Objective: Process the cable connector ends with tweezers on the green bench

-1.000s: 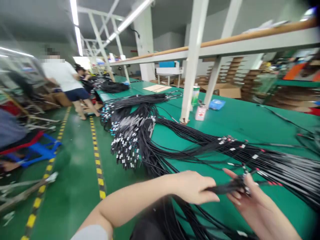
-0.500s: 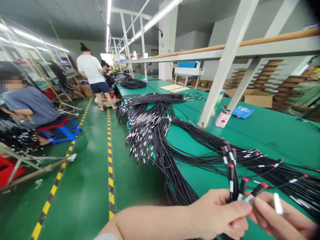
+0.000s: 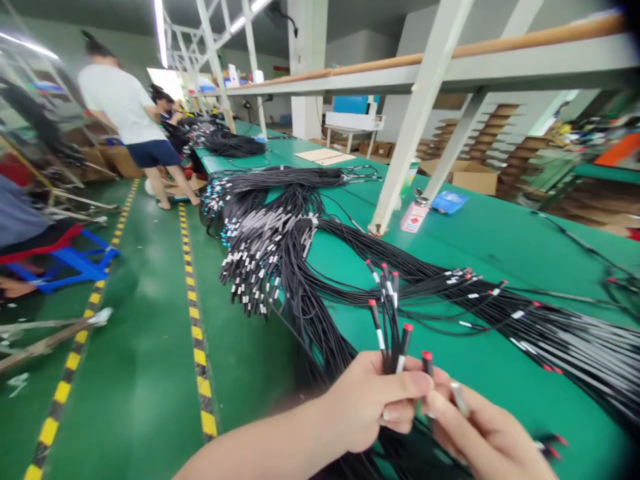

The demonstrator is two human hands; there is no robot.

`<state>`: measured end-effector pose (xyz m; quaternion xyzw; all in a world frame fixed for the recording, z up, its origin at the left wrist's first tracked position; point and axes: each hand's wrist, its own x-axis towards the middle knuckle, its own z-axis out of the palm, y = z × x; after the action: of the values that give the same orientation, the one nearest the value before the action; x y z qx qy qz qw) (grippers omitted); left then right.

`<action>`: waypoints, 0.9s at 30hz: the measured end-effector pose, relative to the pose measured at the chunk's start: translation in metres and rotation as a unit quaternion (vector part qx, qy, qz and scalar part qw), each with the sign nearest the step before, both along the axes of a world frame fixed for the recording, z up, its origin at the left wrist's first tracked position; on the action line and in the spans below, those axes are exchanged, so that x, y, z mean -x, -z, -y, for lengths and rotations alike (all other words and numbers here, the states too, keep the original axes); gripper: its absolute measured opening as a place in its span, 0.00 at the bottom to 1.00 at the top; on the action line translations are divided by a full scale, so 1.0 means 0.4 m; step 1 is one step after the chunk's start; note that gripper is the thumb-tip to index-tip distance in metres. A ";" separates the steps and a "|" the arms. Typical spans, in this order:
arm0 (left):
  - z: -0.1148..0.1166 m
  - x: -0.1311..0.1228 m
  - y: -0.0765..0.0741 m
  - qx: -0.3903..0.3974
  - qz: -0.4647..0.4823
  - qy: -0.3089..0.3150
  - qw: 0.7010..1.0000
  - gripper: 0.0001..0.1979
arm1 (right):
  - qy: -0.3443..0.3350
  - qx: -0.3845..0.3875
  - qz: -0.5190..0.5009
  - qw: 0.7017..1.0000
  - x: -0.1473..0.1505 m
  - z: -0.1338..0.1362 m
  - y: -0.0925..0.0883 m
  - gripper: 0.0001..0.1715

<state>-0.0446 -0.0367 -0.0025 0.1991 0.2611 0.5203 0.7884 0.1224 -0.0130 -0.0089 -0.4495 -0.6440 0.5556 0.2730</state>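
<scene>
My left hand (image 3: 367, 403) is closed around a small bunch of black cables with red tips (image 3: 387, 313) that stand upright above my fist. My right hand (image 3: 483, 437) is just to its right, fingers pinched on one red-tipped cable end (image 3: 427, 360) of the same bunch. Both hands hover over the near edge of the green table (image 3: 480, 363). More black cables with red tips (image 3: 560, 340) lie spread across the table to the right.
Large bundles of black cables with white-marked ends (image 3: 260, 257) hang over the table's left edge. A white post (image 3: 415, 127), a small bottle (image 3: 416, 215) and a blue packet (image 3: 449, 201) stand behind. A standing person (image 3: 130, 120) and a blue stool (image 3: 75, 263) occupy the aisle.
The bunch was lifted from lying across my hands to standing upright in my left fist. The view swung left again, so hands and cables sit further left in frame.
</scene>
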 end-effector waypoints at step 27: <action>0.014 0.001 -0.019 0.101 -0.086 -0.043 0.990 0.12 | 0.100 -0.283 -0.134 0.945 0.006 0.040 -0.038 0.15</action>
<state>-0.0449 -0.0424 0.0051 0.1512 0.3875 0.5060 0.7556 0.1202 -0.0289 0.0064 -0.3370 -0.6838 0.3759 0.5268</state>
